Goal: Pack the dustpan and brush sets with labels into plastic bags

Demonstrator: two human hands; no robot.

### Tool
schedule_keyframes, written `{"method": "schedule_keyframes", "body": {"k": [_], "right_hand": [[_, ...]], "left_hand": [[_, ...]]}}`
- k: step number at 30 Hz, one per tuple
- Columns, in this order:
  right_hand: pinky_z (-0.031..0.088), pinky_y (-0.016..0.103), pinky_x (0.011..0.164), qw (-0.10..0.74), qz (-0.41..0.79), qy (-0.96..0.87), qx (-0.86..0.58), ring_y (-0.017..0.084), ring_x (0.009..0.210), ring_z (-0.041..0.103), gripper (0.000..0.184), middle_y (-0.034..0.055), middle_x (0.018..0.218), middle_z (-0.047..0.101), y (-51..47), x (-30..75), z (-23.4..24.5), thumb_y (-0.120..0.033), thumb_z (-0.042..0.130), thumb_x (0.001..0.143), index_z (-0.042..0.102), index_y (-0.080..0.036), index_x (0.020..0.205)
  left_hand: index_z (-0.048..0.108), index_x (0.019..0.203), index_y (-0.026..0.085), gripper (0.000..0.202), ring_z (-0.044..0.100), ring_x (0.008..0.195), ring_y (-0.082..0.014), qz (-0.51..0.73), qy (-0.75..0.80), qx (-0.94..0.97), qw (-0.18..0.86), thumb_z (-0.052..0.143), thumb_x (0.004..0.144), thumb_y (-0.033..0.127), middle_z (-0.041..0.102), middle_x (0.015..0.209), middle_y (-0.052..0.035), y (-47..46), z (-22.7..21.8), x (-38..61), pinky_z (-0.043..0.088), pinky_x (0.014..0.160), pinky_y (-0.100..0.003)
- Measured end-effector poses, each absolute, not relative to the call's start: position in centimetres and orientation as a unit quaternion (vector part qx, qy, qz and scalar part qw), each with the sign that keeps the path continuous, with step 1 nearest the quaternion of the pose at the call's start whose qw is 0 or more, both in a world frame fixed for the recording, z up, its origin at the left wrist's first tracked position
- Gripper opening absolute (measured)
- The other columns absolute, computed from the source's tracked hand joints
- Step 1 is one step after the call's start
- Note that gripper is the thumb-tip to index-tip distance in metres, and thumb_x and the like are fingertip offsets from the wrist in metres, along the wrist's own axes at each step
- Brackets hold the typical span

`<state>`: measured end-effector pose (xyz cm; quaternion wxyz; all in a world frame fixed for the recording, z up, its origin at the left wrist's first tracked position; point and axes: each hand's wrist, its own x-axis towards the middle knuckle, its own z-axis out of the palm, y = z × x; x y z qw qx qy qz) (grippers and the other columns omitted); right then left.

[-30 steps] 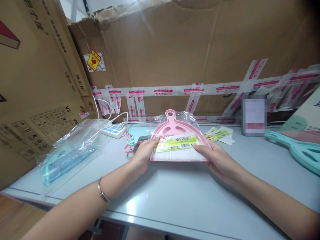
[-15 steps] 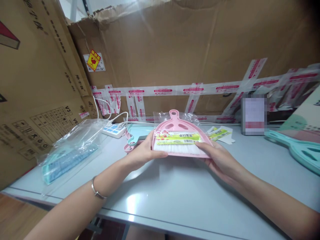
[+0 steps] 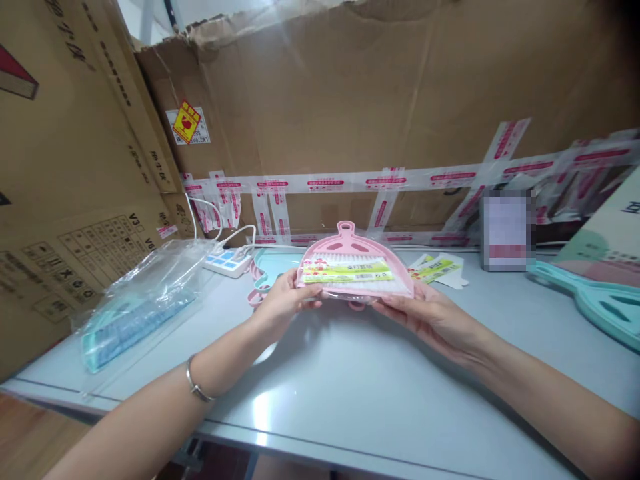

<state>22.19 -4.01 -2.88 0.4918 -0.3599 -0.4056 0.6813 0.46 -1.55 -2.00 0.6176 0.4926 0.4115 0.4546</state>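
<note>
A pink dustpan [image 3: 350,251] with a white brush and a green-yellow label card [image 3: 347,273] laid across it is held above the grey table [image 3: 350,387], tilted nearly flat with its handle pointing away from me. My left hand [image 3: 283,303] grips its left front corner, fingers closed on the edge. My right hand [image 3: 425,317] supports its right front edge from below, fingers curled under it. A bit of clear plastic shows beneath the pan.
A bagged blue dustpan set [image 3: 135,313] lies at the left. A power strip [image 3: 227,261], a blue and a pink dustpan [image 3: 265,277] sit behind. Label cards [image 3: 437,268] and a teal dustpan [image 3: 595,300] lie right. Cardboard walls [image 3: 350,100] surround the table.
The dustpan has been lifted and tipped flatter, and the clear bag that covered its handle end has slid off toward its underside. Both hands shifted slightly up.
</note>
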Motion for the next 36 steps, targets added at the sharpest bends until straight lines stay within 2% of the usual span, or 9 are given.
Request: {"method": "schedule_keyframes", "body": {"k": [6,10,14,19,22,26,29,33,36], "right_hand": [[0.056,0.015,0.065,0.51,0.663,-0.333,-0.436,0.012,0.068,0.067,0.006,0.0076,0.075,0.072,-3.8,21.8,-3.4,-0.016,0.071,0.069,0.069,-0.01,0.072],[0.054,0.014,0.057,0.547,0.639,-0.31,-0.442,0.009,0.056,0.063,0.009,0.0047,0.064,0.069,-3.8,21.9,-3.3,-0.017,0.075,0.062,0.067,-0.012,0.064],[0.052,0.015,0.054,0.568,0.632,-0.313,-0.424,0.008,0.052,0.059,0.02,0.0022,0.06,0.066,-3.7,22.2,-3.4,-0.022,0.081,0.052,0.065,-0.013,0.061],[0.045,0.014,0.045,0.556,0.631,-0.359,-0.404,0.006,0.047,0.051,0.027,-0.0004,0.051,0.057,-3.8,22.3,-3.5,-0.03,0.08,0.056,0.059,-0.014,0.055],[0.044,0.015,0.047,0.532,0.619,-0.398,-0.42,0.007,0.049,0.05,0.033,0.0002,0.051,0.055,-4.0,22.0,-3.4,-0.039,0.077,0.062,0.055,-0.015,0.058],[0.053,0.026,0.064,0.542,0.555,-0.431,-0.462,0.015,0.072,0.061,0.064,0.0064,0.092,0.063,-3.9,21.8,-3.7,-0.049,0.074,0.063,0.046,-0.02,0.112],[0.051,0.042,0.083,0.565,0.406,-0.533,-0.481,0.026,0.106,0.055,0.098,0.0108,0.127,0.043,-3.6,22.1,-4.3,-0.046,0.078,0.057,0.02,-0.034,0.135],[0.029,0.052,0.106,0.488,0.164,-0.724,-0.458,0.033,0.134,0.024,0.053,0.0042,0.138,0.026,-4.0,22.3,-4.7,-0.043,0.075,0.062,0.056,-0.035,0.112],[0.024,0.055,0.107,0.451,0.12,-0.768,-0.438,0.033,0.132,0.026,0.025,0.0037,0.134,0.028,-4.7,21.8,-4.5,-0.042,0.069,0.07,0.066,-0.033,0.093]], "left_hand": [[0.057,0.088,0.013,0.021,0.059,0.054,-0.0096,0.454,0.462,0.487,0.586,0.066,0.074,0.026,0.063,0.068,-0.0025,-1.9,-2.5,1.1,0.047,0.057,-0.023],[0.049,0.115,0.017,0.052,0.064,0.087,-0.0199,0.442,0.43,0.594,0.517,0.069,0.071,0.036,0.063,0.108,-0.0138,-1.8,-2.6,0.8,0.051,0.076,-0.035],[0.028,0.137,0.027,0.107,0.037,0.129,-0.0304,0.441,0.309,0.759,0.367,0.086,0.047,0.03,0.035,0.144,-0.0138,-1.4,-2.7,-0.1,0.034,0.105,-0.046],[0.061,0.108,0.023,0.042,0.055,0.112,-0.0244,0.477,0.339,0.75,0.308,0.073,0.069,0.033,0.062,0.117,-0.0087,-1.0,-3.0,-0.1,0.042,0.097,-0.042],[0.068,0.089,0.02,0.022,0.062,0.096,-0.0201,0.543,0.354,0.696,0.309,0.07,0.072,0.033,0.069,0.096,-0.006,-1.1,-3.4,0.3,0.047,0.089,-0.036],[0.069,0.075,0.017,0.019,0.062,0.076,-0.0153,0.591,0.378,0.64,0.314,0.066,0.075,0.036,0.068,0.079,-0.0034,-0.9,-3.9,0.3,0.052,0.074,-0.029],[0.07,0.074,0.017,0.019,0.061,0.073,-0.0139,0.616,0.383,0.614,0.31,0.067,0.074,0.035,0.068,0.076,-0.0026,-0.8,-3.8,0.1,0.052,0.068,-0.026],[0.071,0.069,0.017,0.015,0.061,0.069,-0.0125,0.626,0.382,0.609,0.302,0.069,0.073,0.031,0.07,0.074,-0.0027,-1.3,-3.3,0.4,0.05,0.063,-0.023],[0.071,0.067,0.017,0.015,0.062,0.068,-0.0133,0.633,0.386,0.594,0.313,0.07,0.071,0.031,0.071,0.074,-0.0033,-1.7,-3.1,0.8,0.05,0.061,-0.024]]}}
